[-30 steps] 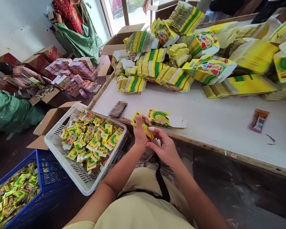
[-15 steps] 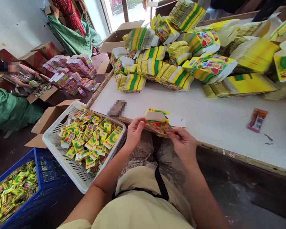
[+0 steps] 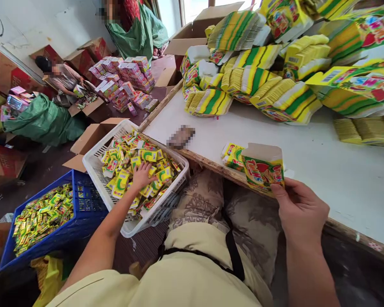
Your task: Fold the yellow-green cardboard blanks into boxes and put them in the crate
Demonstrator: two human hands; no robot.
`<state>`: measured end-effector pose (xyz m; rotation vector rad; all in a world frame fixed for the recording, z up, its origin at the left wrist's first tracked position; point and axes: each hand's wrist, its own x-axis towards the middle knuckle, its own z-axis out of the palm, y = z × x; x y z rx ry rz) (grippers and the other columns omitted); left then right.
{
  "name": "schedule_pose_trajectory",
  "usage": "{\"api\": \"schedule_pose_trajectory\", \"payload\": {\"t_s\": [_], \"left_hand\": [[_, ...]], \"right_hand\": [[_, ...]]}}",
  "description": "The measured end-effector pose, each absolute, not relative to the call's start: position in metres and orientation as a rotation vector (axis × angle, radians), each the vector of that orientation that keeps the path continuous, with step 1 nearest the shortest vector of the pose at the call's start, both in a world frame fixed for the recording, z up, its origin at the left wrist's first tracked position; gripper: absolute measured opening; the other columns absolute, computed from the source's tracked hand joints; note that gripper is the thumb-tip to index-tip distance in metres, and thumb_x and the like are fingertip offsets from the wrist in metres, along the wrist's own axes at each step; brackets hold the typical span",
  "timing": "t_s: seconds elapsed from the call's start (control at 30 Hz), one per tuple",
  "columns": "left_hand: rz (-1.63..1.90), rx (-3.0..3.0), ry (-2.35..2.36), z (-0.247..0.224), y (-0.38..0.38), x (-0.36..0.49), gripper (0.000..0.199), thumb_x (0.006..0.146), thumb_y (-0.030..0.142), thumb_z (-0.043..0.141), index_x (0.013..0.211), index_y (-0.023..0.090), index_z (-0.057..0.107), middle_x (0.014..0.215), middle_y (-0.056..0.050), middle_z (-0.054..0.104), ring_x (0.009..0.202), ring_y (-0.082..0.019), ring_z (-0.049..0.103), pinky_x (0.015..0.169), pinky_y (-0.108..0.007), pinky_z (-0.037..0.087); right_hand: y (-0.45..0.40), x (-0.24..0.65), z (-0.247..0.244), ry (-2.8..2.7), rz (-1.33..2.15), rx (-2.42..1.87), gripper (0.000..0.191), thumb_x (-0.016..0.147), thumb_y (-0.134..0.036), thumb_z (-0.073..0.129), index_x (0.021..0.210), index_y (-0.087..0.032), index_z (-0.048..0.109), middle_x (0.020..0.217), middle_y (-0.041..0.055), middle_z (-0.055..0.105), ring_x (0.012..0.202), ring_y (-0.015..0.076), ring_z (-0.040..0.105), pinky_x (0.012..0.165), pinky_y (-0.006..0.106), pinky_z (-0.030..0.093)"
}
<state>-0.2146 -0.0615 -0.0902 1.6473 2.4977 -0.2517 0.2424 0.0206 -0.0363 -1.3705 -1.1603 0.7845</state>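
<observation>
Carton [image 3: 263, 170] pinched by right hand [image 3: 302, 208], 3 o'clock; yellow packs [image 3: 120, 184] in white basket [image 3: 92, 159], 8 o'clock, touched by left hand [image 3: 141, 177], fingers splayed

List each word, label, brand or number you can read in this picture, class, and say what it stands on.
No text reads with certainty.
Box in the right hand: stylised lettering, unclear.
Stacked boxes: stylised lettering, unclear; barcode, digits too small.
Packs in the basket: too small.
Red cartons: pale lettering, blurred.
Pink boxes: too small.
</observation>
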Motion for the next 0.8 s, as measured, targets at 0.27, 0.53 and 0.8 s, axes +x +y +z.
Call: {"api": "schedule_pose_trajectory", "payload": {"t_s": [0.27, 0.53, 0.8], "left_hand": [[-0.152, 1.27, 2.753, -0.073, -0.004, -0.284, 0.07, 0.093, 0.05, 0.044, 0.151, 0.012, 0.029, 0.158, -0.019, 0.029, 0.149, -0.039, 0.013, 0.116, -0.066, 0.005], [-0.119, 1.21, 2.47, -0.109, -0.071, -0.227, 0.057, 0.094, 0.032, 0.045, 0.147, 0.013, 0.038, 0.136, -0.017, 0.06, 0.124, -0.027, 0.059, 0.104, -0.038, 0.043], [0.186, 1.374, 2.465, -0.028, -0.075, -0.193, 0.04, 0.091, 0.024, 0.046, 0.128, 0.014, 0.059, 0.13, -0.014, 0.064, 0.121, -0.026, 0.059, 0.106, -0.038, 0.043]], "right_hand": [[0.023, 0.227, -0.037, -1.204, 0.875, -1.332, 0.03, 0.066, -0.041, 0.08, 0.085, -0.02, 0.073, 0.08, 0.006, 0.07, 0.07, 0.0198, 0.063, 0.07, 0.037, 0.054], [0.015, 0.228, -0.041, -1.253, 0.923, -1.346, 0.034, 0.066, -0.046, 0.079, 0.086, -0.019, 0.072, 0.078, 0.0044, 0.071, 0.068, 0.0194, 0.063, 0.067, 0.036, 0.055], [0.01, 0.213, -0.042, -1.693, 0.78, -1.09, 0.016, 0.085, -0.038, 0.067, 0.093, -0.024, 0.072, 0.086, 0.0026, 0.072, 0.079, 0.0205, 0.066, 0.075, 0.037, 0.055]]}}
